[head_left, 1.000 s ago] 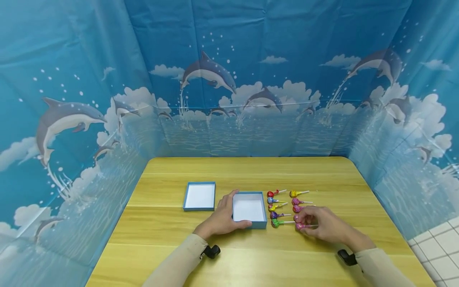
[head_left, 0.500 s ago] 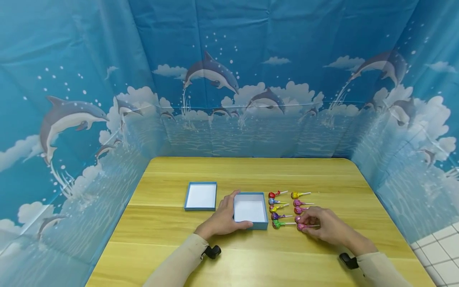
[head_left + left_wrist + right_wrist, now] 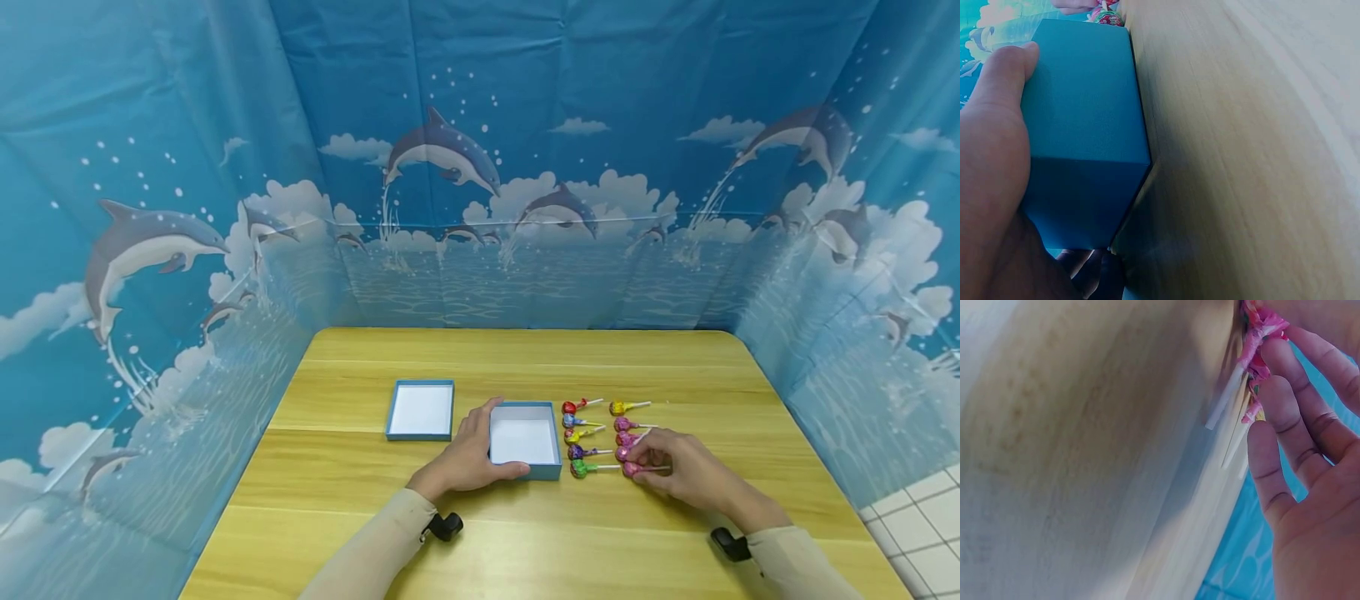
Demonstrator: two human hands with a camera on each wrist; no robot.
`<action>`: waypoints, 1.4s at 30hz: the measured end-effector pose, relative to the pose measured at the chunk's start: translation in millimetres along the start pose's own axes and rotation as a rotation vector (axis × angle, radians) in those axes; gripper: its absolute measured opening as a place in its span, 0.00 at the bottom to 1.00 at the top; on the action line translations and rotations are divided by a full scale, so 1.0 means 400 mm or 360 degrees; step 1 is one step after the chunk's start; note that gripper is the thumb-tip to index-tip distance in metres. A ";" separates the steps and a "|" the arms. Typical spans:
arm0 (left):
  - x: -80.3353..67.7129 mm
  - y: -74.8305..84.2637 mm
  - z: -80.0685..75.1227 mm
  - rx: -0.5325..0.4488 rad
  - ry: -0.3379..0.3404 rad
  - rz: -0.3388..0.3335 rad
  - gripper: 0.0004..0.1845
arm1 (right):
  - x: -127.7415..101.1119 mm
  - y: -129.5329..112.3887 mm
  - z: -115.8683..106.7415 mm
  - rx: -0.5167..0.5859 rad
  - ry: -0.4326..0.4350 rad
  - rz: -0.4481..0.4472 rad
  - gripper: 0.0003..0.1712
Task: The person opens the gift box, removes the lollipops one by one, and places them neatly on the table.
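Note:
My left hand (image 3: pixel 467 454) holds a blue open-topped box (image 3: pixel 545 471) with a white inside. Its thumb lies along the box's front wall and its fingers are at the left side. In the left wrist view, the blue box (image 3: pixel 1082 100) stands against the wooden tabletop. My right hand (image 3: pixel 686 471) is at the near end of the right lollipop column, pinching a pink lollipop (image 3: pixel 632 470) between thumb and forefinger. The right wrist view shows the pink wrapper (image 3: pixel 1252 347) by the fingertips, its white stick pointing down; the candy head is partly hidden.
A blue lid (image 3: pixel 420 410) with a white inside lies left of the box. Lollipops stand in two columns right of it, among them a red one (image 3: pixel 570 407), a green one (image 3: pixel 580 469) and a yellow one (image 3: pixel 617 408). A dolphin-print curtain (image 3: pixel 480 267) surrounds the wooden table (image 3: pixel 510 358).
The right hand's fingers have shifted slightly at the near pink lollipops, and a pink lollipop's stick there now tilts upward. The left hand and box stay put; the head view has shifted slightly.

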State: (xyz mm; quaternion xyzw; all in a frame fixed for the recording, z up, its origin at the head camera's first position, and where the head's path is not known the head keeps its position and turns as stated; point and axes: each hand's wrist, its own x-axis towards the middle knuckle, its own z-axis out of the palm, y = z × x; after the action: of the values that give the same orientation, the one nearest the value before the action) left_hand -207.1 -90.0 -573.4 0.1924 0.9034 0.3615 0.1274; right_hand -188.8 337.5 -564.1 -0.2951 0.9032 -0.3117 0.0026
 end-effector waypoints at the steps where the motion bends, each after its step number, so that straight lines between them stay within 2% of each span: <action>1: 0.000 0.000 0.000 0.0000 -0.0002 0.0000 0.67 | -0.001 -0.001 -0.001 -0.0003 -0.0002 0.0006 0.15; 10: -0.002 0.007 0.000 0.0003 0.0026 0.0011 0.68 | -0.004 -0.013 -0.005 0.0054 0.0023 0.0012 0.13; 19: -0.004 0.008 0.000 -0.0009 0.0025 0.0015 0.67 | -0.006 -0.016 -0.015 -0.0001 0.0018 -0.0005 0.14; 27: -0.003 0.008 -0.002 -0.0025 0.0024 0.0007 0.67 | -0.001 -0.038 -0.015 -0.0055 0.0108 -0.0058 0.14; 33: -0.002 0.007 -0.004 -0.0026 0.0020 0.0003 0.67 | 0.004 -0.048 -0.005 -0.0033 0.0182 -0.0132 0.15; 42: -0.003 0.009 -0.003 -0.0035 0.0018 0.0009 0.68 | 0.013 -0.058 0.005 -0.0066 0.0194 -0.0111 0.13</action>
State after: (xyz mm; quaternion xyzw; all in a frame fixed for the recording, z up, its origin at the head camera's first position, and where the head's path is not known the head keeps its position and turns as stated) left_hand -205.4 -88.9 -569.8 0.1915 0.8995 0.3729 0.1235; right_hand -180.3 318.8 -551.7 -0.3070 0.8971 -0.3102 -0.0693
